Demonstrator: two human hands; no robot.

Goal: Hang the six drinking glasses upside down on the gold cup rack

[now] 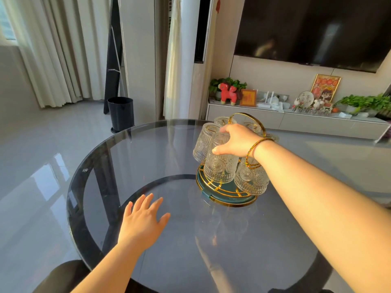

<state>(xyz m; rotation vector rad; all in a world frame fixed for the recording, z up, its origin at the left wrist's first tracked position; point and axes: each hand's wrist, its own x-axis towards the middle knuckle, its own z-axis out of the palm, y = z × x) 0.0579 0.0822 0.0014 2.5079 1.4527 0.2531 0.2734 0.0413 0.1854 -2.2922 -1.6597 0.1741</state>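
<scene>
From the head camera, a round dark glass desk (148, 157) fills the view. On its right side stands the gold cup rack (227, 192), with a round gold ring handle on top and a green tray at the bottom. Glasses hang on it upside down. The front glass (220, 168) is in the right hand (237, 142). The fingers wrap the top of that glass, so the hand is holding it. A second glass (250, 178) hangs just to its right, under the wrist. Another glass (201, 142) hangs to the left, and more sit behind the hand, partly hidden. I cannot count all six for sure. The left hand (141, 220) is spread wide and flat, low over the desk, holding nothing. No loose glasses are on the desk, so the job looks almost done. I think this may be the last glass going on.
</scene>
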